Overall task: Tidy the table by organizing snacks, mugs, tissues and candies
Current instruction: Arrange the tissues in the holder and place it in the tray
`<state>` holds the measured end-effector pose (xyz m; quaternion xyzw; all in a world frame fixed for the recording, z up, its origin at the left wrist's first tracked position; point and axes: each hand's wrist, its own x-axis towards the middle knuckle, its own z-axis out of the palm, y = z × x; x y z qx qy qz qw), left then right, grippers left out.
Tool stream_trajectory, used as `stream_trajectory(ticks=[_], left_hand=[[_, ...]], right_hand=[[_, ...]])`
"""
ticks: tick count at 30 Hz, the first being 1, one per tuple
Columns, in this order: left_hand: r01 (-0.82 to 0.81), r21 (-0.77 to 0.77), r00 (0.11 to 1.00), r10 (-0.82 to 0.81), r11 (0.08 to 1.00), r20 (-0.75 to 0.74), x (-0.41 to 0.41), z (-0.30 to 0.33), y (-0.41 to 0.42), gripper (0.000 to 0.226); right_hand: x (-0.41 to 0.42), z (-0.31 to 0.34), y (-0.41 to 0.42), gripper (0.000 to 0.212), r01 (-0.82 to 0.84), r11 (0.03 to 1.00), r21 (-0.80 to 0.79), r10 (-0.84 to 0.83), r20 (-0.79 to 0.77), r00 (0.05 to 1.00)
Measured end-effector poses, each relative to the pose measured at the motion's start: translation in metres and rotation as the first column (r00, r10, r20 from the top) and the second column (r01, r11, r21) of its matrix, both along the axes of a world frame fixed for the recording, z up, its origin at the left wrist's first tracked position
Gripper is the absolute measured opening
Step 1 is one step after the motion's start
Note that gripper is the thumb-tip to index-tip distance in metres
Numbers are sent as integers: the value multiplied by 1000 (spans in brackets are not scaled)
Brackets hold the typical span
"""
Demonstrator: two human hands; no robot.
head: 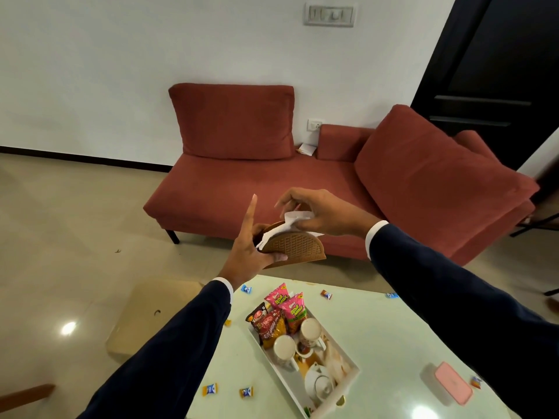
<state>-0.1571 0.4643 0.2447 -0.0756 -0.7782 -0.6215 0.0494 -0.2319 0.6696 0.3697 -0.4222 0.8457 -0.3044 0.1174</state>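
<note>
My left hand (248,252) grips a brown woven half-round tissue holder (298,247) in the air above the table's far edge, index finger pointing up. My right hand (320,211) pinches white tissues (290,220) that stick out of the holder's top. Below, a white tray (351,362) on the pale green table (378,325) holds several snack packets (279,313), two mugs (284,349) and a white teapot (319,384). Wrapped candies (246,288) lie scattered on the table.
A pink-lidded box (452,382) sits at the table's right. A red sofa (272,182) with cushions stands beyond the table against the white wall. A dark door (499,71) is at the right. A low beige block (151,316) is on the floor left of the table.
</note>
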Motion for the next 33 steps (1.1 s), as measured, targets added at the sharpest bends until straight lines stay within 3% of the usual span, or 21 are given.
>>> stream_trajectory(ticks=[8, 14, 23, 28, 33], left_hand=[[-20, -5, 1000, 20, 1000, 10, 0, -1, -1, 120], [-35, 48, 997, 32, 998, 63, -1, -3, 3, 107], [-4, 54, 999, 2, 999, 36, 0, 2, 1, 115], [-12, 51, 999, 10, 999, 42, 2, 4, -2, 114], [-6, 71, 999, 3, 997, 38, 1, 6, -3, 115]], right_hand=[[-8, 6, 9, 30, 50, 998, 33, -51, 12, 999], [-10, 7, 5, 28, 89, 994, 61, -84, -68, 994], [-19, 8, 8, 38, 83, 985, 151, -76, -55, 996], [-26, 12, 15, 40, 144, 978, 149, -145, -5, 989], [-36, 24, 27, 39, 220, 963, 157, -213, -61, 975]])
